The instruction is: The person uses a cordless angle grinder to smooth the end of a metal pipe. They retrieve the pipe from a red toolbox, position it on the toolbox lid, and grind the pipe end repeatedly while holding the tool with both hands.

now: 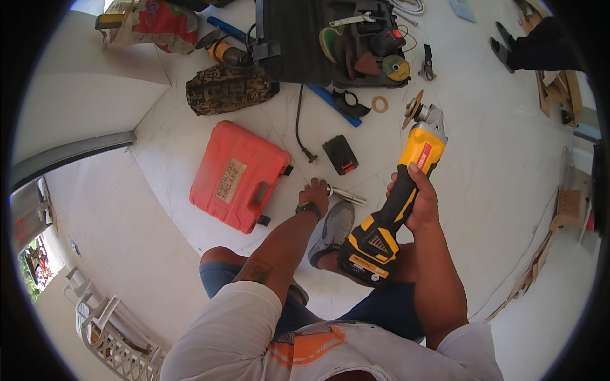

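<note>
The person sits on a pale tiled floor with a spread of tools ahead. The right hand is wrapped tight around the black grip of a yellow cordless angle grinder, thumb laid along the yellow body; the grinder is held up off the floor, its battery end low near the knee and its disc pointing away, toward the top of the view. The left hand, a dark watch at the wrist, reaches down to the floor with its fingers curled over one end of a short silver metal handle — whether they pinch it or only rest on it cannot be told. That handle lies just beyond a grey shoe.

Left of the hand sits a closed red plastic case. A black battery pack with a red tab lies just ahead, a black cable beside it. Farther off are a camouflage pouch, a blue bar, a small flat ring and an open black tool case holding discs and parts.
</note>
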### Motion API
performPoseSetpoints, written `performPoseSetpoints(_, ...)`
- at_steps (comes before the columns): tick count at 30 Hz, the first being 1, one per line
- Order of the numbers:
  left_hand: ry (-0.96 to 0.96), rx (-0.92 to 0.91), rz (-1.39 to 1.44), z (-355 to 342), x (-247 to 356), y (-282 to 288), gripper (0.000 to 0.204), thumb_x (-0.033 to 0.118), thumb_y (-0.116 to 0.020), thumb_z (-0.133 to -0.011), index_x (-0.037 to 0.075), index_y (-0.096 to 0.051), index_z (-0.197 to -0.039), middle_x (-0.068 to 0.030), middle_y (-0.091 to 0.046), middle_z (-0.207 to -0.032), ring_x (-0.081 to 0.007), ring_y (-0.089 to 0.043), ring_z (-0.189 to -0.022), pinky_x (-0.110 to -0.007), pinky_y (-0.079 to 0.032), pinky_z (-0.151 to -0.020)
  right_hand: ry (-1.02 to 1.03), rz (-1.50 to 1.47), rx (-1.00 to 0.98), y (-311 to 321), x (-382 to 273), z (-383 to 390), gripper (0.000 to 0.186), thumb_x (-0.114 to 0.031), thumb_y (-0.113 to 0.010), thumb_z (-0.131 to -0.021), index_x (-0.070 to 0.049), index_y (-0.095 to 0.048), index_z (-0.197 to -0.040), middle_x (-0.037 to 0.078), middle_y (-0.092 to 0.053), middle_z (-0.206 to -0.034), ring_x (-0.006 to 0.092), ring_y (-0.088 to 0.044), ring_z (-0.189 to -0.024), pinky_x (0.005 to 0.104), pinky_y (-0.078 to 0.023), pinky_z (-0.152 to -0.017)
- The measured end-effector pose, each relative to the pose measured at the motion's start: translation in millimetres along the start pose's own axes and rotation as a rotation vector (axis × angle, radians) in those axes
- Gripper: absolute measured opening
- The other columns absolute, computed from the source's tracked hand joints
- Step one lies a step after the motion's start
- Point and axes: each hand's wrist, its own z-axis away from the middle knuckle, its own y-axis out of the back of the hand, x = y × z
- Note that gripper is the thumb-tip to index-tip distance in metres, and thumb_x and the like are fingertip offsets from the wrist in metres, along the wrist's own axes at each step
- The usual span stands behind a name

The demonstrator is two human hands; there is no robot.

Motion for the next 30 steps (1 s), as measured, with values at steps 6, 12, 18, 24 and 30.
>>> performPoseSetpoints(6,-0.113,0.027,0.069,-15.5,-16.8,-5.2,0.025,0.017,-0.058,-0.097,0.004,-0.057,-0.119,-0.0232,-0.065,-0.12,-0.0409,-0.069,-0.106,-0.051,-0.056,-0.091,0.084,-0.042,-0.099,-9.1,-3.7,10.6,0.04,-0.04,-0.073,-0.095,-0.006,-0.061,-0.111,0.008,-0.066,-0.089,0.0201,-0.068,-0.076,0.0354,-0.058,-0.071)
performPoseSetpoints(12,-0.106,0.291,0.287,26.2,-69.6,104.3,0.029,0.021,-0.063,-0.096,0.001,-0.06,-0.118,-0.0243,-0.071,-0.109,-0.0434,-0.069,-0.102,-0.052,-0.055,-0.087,0.239,-0.04,-0.141,-53.5,-17.0,20.7,0.04,-0.039,-0.076,-0.093,-0.005,-0.06,-0.108,0.007,-0.064,-0.086,0.0193,-0.068,-0.074,0.035,-0.058,-0.068)
performPoseSetpoints(18,0.313,0.506,0.29,42.9,-158.7,168.5,0.038,0.021,-0.069,-0.089,0.001,-0.062,-0.121,-0.0263,-0.072,-0.114,-0.0419,-0.07,-0.108,-0.05,-0.057,-0.093,0.241,-0.057,-0.216,-93.2,-10.1,28.8,0.044,-0.042,-0.077,-0.092,-0.006,-0.059,-0.112,0.007,-0.065,-0.087,0.0189,-0.068,-0.076,0.0347,-0.059,-0.071)
performPoseSetpoints(24,0.428,0.442,0.231,20.7,-185.1,163.6,0.051,0.03,-0.079,-0.082,0.0,-0.064,-0.12,-0.0261,-0.071,-0.118,-0.0408,-0.07,-0.111,-0.049,-0.057,-0.094,0.175,-0.018,-0.228,-105.5,9.7,37.1,0.042,-0.038,-0.079,-0.091,-0.004,-0.061,-0.108,0.007,-0.065,-0.086,0.0182,-0.069,-0.074,0.0334,-0.059,-0.069)
performPoseSetpoints(30,0.397,0.499,0.227,38.4,-167.8,175.0,0.066,0.036,-0.082,-0.082,-0.002,-0.057,-0.13,-0.0278,-0.063,-0.13,-0.0418,-0.061,-0.124,-0.049,-0.052,-0.103,0.212,0.073,-0.197,-116.2,13.8,38.4,0.04,-0.033,-0.08,-0.091,-0.004,-0.062,-0.112,0.005,-0.064,-0.083,0.0175,-0.069,-0.068,0.0336,-0.059,-0.062)
